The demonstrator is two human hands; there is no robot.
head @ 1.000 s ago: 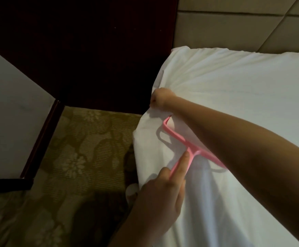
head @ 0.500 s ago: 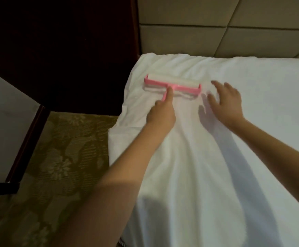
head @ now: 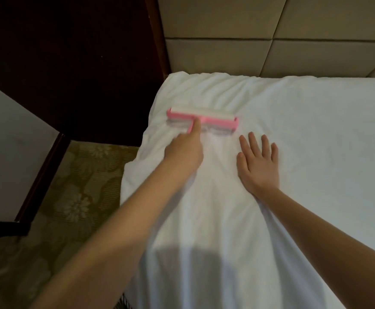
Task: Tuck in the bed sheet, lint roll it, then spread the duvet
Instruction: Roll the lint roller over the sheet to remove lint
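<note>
A white bed sheet (head: 293,139) covers the mattress, wrinkled near the top left corner and hanging over the left side. A pink lint roller (head: 204,118) with a wide white roll lies across the sheet near that corner. My left hand (head: 185,150) grips its pink handle, with the index finger stretched along the stem. My right hand (head: 259,162) lies flat on the sheet just right of the roller, fingers spread and straight. No duvet is in view.
A padded beige headboard (head: 271,36) runs along the bed's far edge. Dark wood panelling (head: 70,63) fills the far left. A pale-topped piece of furniture with a dark rim (head: 8,157) stands at left, over patterned carpet (head: 77,188).
A second ago my right hand held the sheet at the bed's corner. The roller has since moved onto the top of the sheet, and my right hand now lies flat beside it.
</note>
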